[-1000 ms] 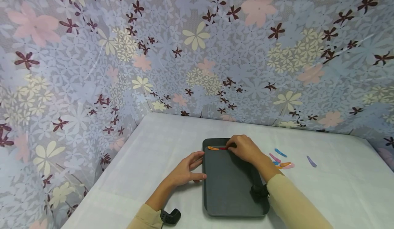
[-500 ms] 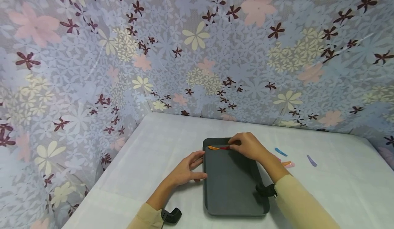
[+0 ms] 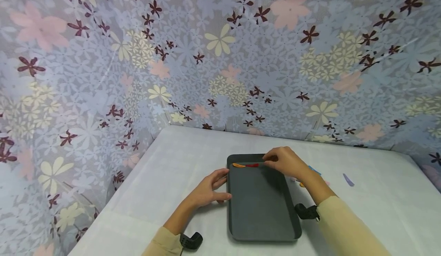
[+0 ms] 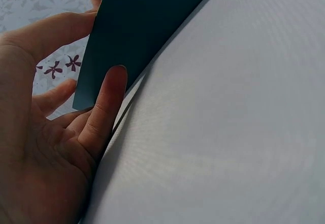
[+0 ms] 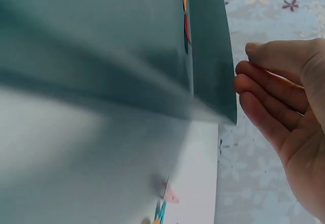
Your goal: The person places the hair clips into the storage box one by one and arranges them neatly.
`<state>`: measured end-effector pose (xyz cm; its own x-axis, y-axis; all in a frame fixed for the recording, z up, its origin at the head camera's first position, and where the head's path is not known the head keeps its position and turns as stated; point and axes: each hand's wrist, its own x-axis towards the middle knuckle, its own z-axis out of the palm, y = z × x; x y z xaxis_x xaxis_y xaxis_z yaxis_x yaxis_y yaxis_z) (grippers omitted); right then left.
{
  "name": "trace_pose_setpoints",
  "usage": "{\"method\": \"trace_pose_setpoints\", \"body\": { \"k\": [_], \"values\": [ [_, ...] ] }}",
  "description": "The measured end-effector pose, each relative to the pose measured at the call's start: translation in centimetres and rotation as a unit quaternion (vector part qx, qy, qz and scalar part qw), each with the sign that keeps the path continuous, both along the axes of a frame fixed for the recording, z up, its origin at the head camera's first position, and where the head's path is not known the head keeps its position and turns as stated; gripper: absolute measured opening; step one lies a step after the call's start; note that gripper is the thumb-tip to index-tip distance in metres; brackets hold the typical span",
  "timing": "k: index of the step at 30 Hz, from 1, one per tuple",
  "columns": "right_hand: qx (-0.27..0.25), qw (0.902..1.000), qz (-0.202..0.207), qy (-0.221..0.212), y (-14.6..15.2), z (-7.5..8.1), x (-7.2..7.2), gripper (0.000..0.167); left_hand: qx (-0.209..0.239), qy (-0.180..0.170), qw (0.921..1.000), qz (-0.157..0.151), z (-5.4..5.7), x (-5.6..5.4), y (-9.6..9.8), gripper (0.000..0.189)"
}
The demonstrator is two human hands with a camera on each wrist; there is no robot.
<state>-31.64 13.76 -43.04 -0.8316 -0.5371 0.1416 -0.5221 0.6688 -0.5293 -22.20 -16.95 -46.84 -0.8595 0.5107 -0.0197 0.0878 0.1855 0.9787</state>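
A dark grey tray [image 3: 263, 214] lies on the white-covered table. Against its far wall an orange hair clip [image 3: 238, 165] and a red hair clip [image 3: 252, 165] lie end to end. My right hand [image 3: 285, 162] hovers over the tray's far right corner, just right of the red clip. In the right wrist view its fingers [image 5: 261, 94] are loosely bent with nothing between them. My left hand [image 3: 209, 191] touches the tray's left side with spread fingers; in the left wrist view a fingertip [image 4: 118, 79] rests against the outer wall.
Right of the tray lie several more clips, partly hidden by my right forearm, among them a blue clip [image 3: 314, 170] and a pink clip [image 5: 171, 195]. A purple clip [image 3: 348, 180] lies farther right. A flowered cloth [image 3: 220, 76] hangs behind the table.
My right hand has let go of the red clip and moved right, uncovering it. The left hand and tray have stayed nearly still.
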Motion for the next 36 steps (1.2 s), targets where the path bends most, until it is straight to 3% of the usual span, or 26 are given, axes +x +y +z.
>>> {"method": "trace_pose_setpoints", "body": {
  "k": [14, 27, 36],
  "values": [
    [-0.006, 0.9995, -0.029, 0.003, 2.3, -0.6, 0.3, 0.021, 0.002, -0.005, 1.0, 0.0, 0.0, 0.0, 0.0, 0.083],
    [-0.056, 0.9885, -0.129, 0.055, 3.5, -1.0, 1.1, 0.016, 0.0, -0.003, 1.0, 0.004, 0.1, 0.0, 0.1, 0.082],
    [-0.021, 0.9869, -0.158, 0.027, 5.3, -2.0, 1.1, 0.021, 0.003, -0.005, 1.0, 0.0, 0.1, 0.0, 0.1, 0.083]
  ]
}}
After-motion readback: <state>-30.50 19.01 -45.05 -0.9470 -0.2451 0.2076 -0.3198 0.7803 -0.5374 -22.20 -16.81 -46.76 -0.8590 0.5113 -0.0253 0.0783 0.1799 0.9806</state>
